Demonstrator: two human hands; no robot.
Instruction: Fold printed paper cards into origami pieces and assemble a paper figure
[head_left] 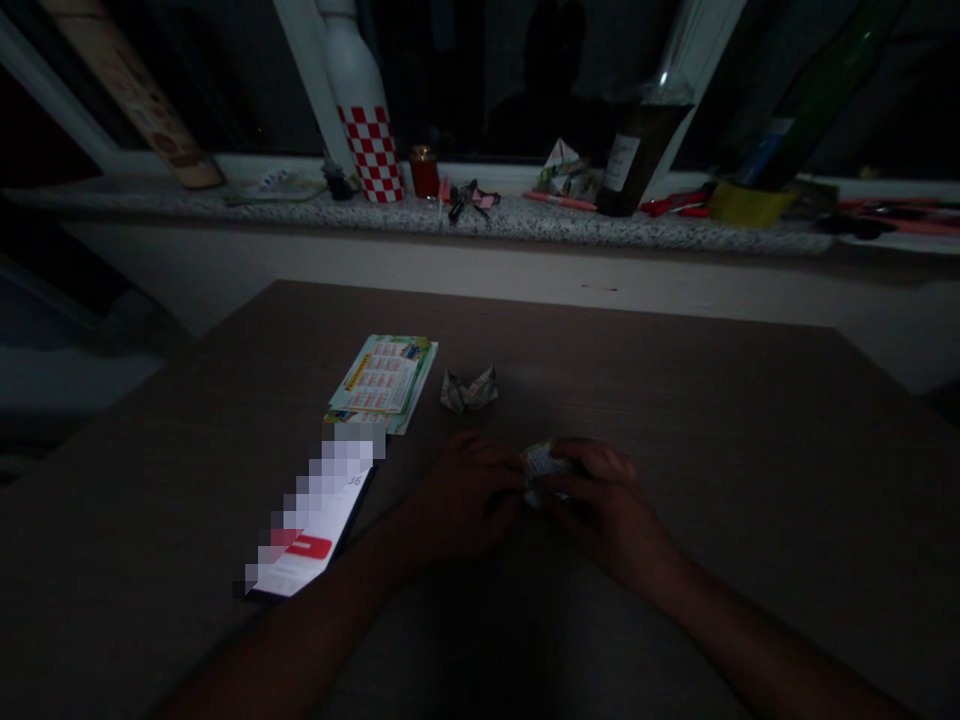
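A small piece of folded printed paper lies between my two hands low over the table. My right hand pinches it from the right, with fingers along its far edge and the thumb on the near side. From the left, the fingertips of my left hand close on the paper's edge; dim light partly hides them. Just beyond my left hand stands a folded paper shape with two raised points. To its left is a stack of printed cards with calendar-like grids.
A lit phone lies left of my left forearm on the brown table. Along the granite windowsill stand a red-and-white checked bottle, a red jar, a dark bottle, a green bottle and pens.
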